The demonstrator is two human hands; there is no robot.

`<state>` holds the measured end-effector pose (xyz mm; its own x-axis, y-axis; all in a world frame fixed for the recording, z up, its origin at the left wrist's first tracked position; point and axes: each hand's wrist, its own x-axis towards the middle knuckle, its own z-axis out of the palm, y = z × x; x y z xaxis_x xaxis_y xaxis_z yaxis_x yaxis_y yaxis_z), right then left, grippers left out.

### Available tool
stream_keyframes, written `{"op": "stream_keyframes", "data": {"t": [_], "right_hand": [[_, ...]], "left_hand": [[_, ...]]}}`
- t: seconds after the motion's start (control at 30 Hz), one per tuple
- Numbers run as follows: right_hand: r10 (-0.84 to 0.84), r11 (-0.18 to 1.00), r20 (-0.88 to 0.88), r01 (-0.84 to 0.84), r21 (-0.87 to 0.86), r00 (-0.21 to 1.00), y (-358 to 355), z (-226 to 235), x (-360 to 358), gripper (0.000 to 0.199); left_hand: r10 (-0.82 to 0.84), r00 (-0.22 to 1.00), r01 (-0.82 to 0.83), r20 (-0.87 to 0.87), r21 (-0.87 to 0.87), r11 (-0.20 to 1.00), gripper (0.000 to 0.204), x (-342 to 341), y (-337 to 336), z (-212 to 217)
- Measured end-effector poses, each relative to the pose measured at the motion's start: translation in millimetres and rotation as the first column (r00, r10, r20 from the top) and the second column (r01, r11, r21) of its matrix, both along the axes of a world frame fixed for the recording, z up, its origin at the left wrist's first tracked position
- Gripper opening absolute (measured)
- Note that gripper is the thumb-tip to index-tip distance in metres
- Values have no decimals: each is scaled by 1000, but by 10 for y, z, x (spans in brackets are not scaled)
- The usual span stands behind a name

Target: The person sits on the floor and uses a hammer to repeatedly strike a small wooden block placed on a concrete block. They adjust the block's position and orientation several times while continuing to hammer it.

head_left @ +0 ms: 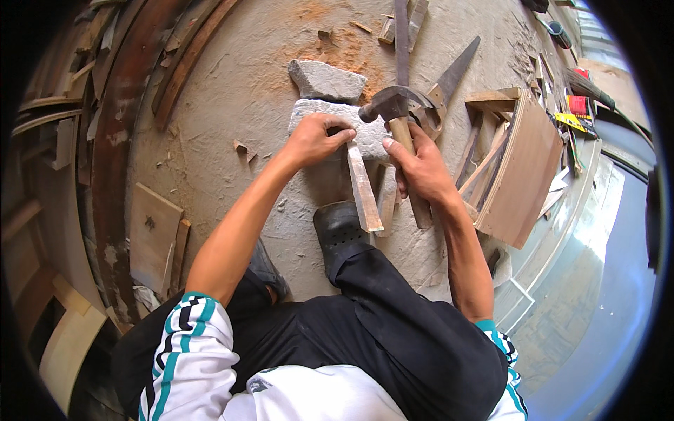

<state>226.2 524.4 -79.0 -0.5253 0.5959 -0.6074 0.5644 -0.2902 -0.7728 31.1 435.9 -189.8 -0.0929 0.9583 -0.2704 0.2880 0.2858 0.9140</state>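
My left hand (pixel 316 140) is closed on the far end of a narrow wooden strip (pixel 363 189), pressing it against a pale stone block (pixel 312 108). The strip's near end juts toward me past the block, and whether a small piece also sits in the fingertips cannot be made out. In my right hand (pixel 425 168) is a claw hammer (pixel 390 104), gripped round its wooden handle. Its metal head hangs above the block's right end, just right of my left fingers. A second rough stone (pixel 326 81) lies behind the block.
A handsaw (pixel 458 70) lies beyond the hammer, beside a long dark bar (pixel 401 42). An open wooden box frame (pixel 516 168) stands to the right. Orange sawdust (pixel 319 45) covers the floor behind the stones. Planks (pixel 158 228) lean at left; my shoe (pixel 340 224) is near the strip.
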Motion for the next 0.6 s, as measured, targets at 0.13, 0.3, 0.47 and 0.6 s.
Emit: {"op": "stream_keyframes", "data": {"t": [0.13,0.3,0.47,0.6], "right_hand": [[9,1000,1,-9,-6,1000,39,17,-23,44],[112,993,92,-108,-45,989,32,112,-73,45],[126,992,110,-123,-34,986,103,130,-100,47],[78,997,80,-80,19,994,114,250,-208,46]], "left_hand": [[-9,1000,9,2,30,1000,28,-13,-9,-17],[12,1000,-12,-5,74,997,23,-6,-4,-29],[31,999,-33,19,126,991,23,16,-32,-124],[37,999,-42,39,125,991,24,14,-44,-123]]}}
